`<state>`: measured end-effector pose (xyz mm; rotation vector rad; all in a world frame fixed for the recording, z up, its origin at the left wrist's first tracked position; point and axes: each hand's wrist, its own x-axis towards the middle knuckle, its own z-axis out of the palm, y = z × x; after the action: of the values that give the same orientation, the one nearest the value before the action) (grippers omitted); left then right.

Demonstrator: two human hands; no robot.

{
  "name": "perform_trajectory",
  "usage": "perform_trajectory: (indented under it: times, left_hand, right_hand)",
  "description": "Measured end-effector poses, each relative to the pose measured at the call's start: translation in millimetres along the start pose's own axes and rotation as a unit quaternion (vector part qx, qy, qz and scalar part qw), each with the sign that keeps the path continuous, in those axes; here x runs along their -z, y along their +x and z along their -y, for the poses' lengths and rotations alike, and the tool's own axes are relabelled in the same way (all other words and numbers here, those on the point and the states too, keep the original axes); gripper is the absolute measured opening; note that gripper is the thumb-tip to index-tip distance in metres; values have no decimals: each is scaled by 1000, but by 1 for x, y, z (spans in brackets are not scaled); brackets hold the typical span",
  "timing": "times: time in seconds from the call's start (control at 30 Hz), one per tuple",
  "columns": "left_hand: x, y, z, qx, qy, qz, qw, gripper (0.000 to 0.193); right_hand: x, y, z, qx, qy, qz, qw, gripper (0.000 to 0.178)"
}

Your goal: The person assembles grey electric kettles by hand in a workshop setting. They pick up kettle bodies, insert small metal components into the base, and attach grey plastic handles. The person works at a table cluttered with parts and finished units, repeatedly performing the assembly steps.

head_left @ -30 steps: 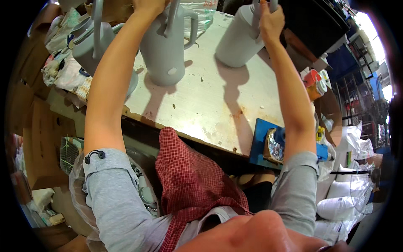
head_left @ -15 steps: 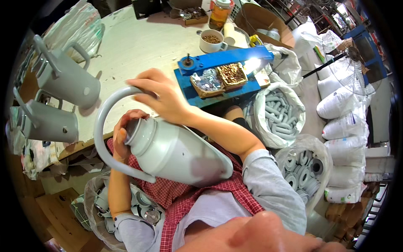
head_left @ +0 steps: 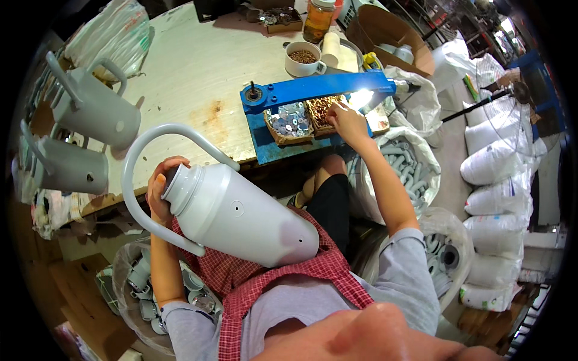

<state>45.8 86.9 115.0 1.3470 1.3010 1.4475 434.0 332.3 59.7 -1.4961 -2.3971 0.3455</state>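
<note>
At far left, a rear jug (head_left: 99, 108) and a front jug (head_left: 78, 168) stand on the table (head_left: 192, 66). A curved handle (head_left: 171, 128) loops past the left hand (head_left: 159, 192), whose fingers curl over the mouth of the held jug (head_left: 265, 225). This jug lies tilted across the apron (head_left: 283, 280), mouth toward the left, its two small holes facing up; a firm left grip should keep it from rolling. Right of it, beneath the arm of the blue press (head_left: 316, 88), sit a tray of silver discs (head_left: 290, 120) and, beside it, a tray of copper-coloured pieces (head_left: 319, 107). The right hand (head_left: 348, 120) reaches into the latter, fingertips bunched; whether they pinch a piece cannot be told. Picking is best done lightly, by the fingertips, without tipping the tray. A bag (head_left: 373, 204) of grey tubes stands at right.
</note>
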Motion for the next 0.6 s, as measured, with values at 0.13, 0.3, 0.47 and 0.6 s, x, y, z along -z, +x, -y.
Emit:
perform_trajectory:
  times: [0.13,0.3,0.47,0.6]
  left_hand:
    - [0,1,1,12,13,-39,999,66]
    - [4,5,2,20,9,-30,999,58]
    - [15,6,16,-1,-15,-28,999,54]
    - [22,4,20,-11,-15,-37,999,52]
  right_hand:
    - [8,-8,12,23,104,-79,991,10]
    - [61,9,122,217,257,-161,928,9]
    - [63,55,162,271,247,-116,923,11]
    - [57,66,160,264,237,-46,934,10]
